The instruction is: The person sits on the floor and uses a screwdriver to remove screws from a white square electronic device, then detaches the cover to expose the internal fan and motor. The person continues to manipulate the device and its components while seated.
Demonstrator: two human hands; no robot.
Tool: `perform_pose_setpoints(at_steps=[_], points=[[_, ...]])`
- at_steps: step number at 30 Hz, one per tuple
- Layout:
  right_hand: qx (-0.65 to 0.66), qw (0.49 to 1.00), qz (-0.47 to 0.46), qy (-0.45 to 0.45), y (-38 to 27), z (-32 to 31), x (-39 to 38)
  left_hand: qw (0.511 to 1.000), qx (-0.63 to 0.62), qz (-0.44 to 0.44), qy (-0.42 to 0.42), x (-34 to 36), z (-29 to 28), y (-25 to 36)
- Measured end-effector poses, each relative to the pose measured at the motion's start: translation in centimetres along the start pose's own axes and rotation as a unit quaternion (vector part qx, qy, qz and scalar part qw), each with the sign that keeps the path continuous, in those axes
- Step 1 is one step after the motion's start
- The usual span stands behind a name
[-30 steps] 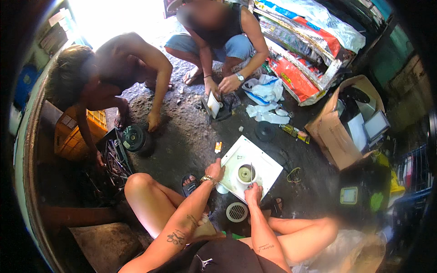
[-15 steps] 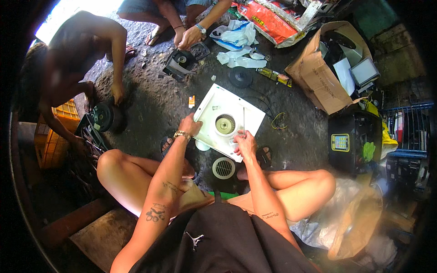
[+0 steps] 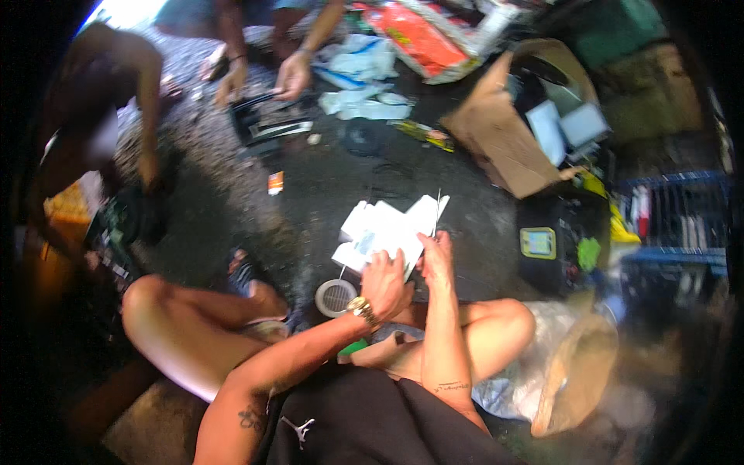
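Note:
I sit on the ground with my knees apart. A white square plastic cover (image 3: 384,232) is lifted and tilted up between my knees. My left hand (image 3: 385,284), with a gold watch on the wrist, grips its near edge. My right hand (image 3: 436,260) holds its right side, and a thin rod (image 3: 438,208) sticks up just above this hand. A small round white grille (image 3: 335,297) lies on the ground left of my left hand. The picture is blurred.
Two other people crouch at the far left and top; one person's hands (image 3: 293,74) work on a dark part (image 3: 267,120). An open cardboard box (image 3: 511,139) sits at right, an orange bag (image 3: 411,39) at top, white rags (image 3: 364,101) nearby, a blue crate (image 3: 674,217) at far right.
The white cover lay flat on the ground with its round centre showing; now both hands have lifted and tilted it toward me. The view has tipped downward.

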State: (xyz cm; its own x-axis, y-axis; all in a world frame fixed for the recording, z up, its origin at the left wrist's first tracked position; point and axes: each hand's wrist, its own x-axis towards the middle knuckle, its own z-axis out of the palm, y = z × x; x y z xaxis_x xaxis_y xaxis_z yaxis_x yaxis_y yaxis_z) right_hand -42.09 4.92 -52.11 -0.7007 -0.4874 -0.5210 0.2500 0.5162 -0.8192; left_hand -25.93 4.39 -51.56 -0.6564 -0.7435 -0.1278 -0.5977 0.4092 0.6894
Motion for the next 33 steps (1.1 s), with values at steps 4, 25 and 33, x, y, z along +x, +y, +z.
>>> perform_pose_setpoints(at_steps=[4, 25, 33], points=[[0.015, 1.000, 0.013, -0.001, 0.6, -2.4, -0.8, 0.997, -0.078, 0.015, 0.000, -0.1, -0.5, -0.3], [0.037, 0.995, 0.090, 0.028, 2.8, -6.4, -0.5, 0.748, -0.536, -0.350, -0.174, 10.1, 4.2, -15.0], [0.069, 0.991, 0.114, -0.010, 5.7, -3.8, 0.4, 0.826, -0.456, -0.314, 0.108, 8.1, -1.6, -12.9]])
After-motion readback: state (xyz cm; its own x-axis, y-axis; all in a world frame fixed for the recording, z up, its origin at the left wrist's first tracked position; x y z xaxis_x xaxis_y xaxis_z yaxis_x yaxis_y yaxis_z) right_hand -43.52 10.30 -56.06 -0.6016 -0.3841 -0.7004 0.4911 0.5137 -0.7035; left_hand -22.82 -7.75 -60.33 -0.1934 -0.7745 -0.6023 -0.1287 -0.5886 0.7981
